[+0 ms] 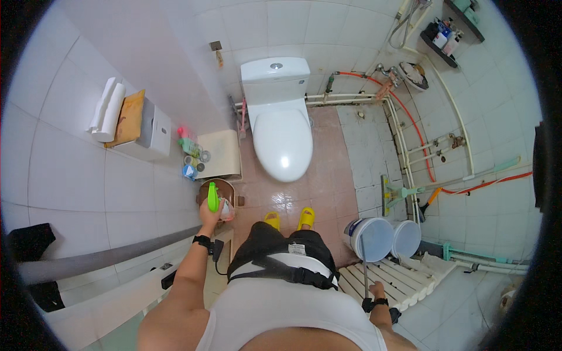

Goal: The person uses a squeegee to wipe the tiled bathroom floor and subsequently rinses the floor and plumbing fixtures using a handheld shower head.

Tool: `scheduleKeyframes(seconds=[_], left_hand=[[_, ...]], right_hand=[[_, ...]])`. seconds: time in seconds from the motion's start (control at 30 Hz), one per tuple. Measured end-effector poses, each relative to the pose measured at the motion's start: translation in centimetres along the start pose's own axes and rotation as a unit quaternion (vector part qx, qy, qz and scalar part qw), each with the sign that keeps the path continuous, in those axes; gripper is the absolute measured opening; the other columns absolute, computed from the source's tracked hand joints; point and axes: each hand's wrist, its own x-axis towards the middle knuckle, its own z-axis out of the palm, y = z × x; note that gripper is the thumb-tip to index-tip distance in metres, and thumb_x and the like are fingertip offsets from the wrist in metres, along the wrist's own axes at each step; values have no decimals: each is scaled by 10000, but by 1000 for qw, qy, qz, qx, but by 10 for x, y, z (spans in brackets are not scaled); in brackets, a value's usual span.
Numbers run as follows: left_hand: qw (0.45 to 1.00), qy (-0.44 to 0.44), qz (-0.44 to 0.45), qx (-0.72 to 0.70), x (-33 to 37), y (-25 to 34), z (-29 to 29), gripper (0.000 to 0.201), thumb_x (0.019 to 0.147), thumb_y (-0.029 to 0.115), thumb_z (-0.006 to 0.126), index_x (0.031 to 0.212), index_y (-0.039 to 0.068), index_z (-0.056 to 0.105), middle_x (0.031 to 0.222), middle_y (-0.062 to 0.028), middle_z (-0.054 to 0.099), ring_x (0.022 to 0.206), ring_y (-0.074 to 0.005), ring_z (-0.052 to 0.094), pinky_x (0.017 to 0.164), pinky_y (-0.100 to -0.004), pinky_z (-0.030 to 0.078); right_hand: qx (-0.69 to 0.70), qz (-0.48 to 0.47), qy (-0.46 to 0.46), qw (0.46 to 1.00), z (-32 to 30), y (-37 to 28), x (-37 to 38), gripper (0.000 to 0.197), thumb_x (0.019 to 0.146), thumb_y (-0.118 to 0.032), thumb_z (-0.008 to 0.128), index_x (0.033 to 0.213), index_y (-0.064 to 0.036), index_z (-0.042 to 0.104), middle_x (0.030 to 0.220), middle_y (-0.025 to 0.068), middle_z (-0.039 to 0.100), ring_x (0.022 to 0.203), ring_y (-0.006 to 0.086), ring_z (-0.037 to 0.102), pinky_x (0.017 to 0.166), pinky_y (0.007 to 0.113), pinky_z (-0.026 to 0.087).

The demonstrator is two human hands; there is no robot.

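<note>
At the left, my left hand (210,215) is closed on a bright green plastic handle (212,197); the tool's working end cannot be made out. It is over a round brown bin (231,188). Against that hand's right side is a crumpled pink-and-white plastic bag (227,210), and whether the fingers hold it too is unclear. My right hand (377,289) is low at the right, above a white slatted rack (404,279). A thin grey rod (364,263) runs beside it, in front of a white bucket (374,237). The right fingers are too small to read.
A white toilet (283,140), lid down, stands ahead. Left of it are a beige box-like stand (219,152) and several bottles and rolls. At right are a second bucket (407,237), a green squeegee (385,193), an orange hose (410,111) and wall pipes.
</note>
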Motion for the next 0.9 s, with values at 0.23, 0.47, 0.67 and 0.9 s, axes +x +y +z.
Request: scheduleKeyframes(seconds=[0.23,0.47,0.67,0.9], left_hand=[[995,-51,-63,51,6,73,-24,685,735,233,671,1312,85,333,887,-159,625,781,-328,604,672,-374,478],[992,-85,80,43,26,74,-4,493,718,237,647,1163,73,511,1049,-166,574,942,-329,555,784,-375,454],[998,39,33,41,34,53,3,340,712,295,675,919,47,570,793,-133,558,758,-334,563,634,-406,451],[985,167,-37,1,50,-5,31,313,746,275,705,840,12,565,755,-117,584,694,-269,570,650,-364,448]], right_hand=[[26,-105,96,989,15,-19,11,442,799,-193,564,1183,16,498,1059,257,569,986,341,563,831,408,457],[116,-260,158,946,-22,-85,10,408,774,-160,545,1148,0,521,929,196,623,850,316,604,735,374,480],[82,-237,132,959,-26,-83,3,341,778,-120,514,1102,-23,559,839,149,634,758,276,608,686,351,481],[57,-267,88,958,-35,-106,-33,365,776,-85,482,1124,2,550,743,158,629,640,250,597,613,317,476]])
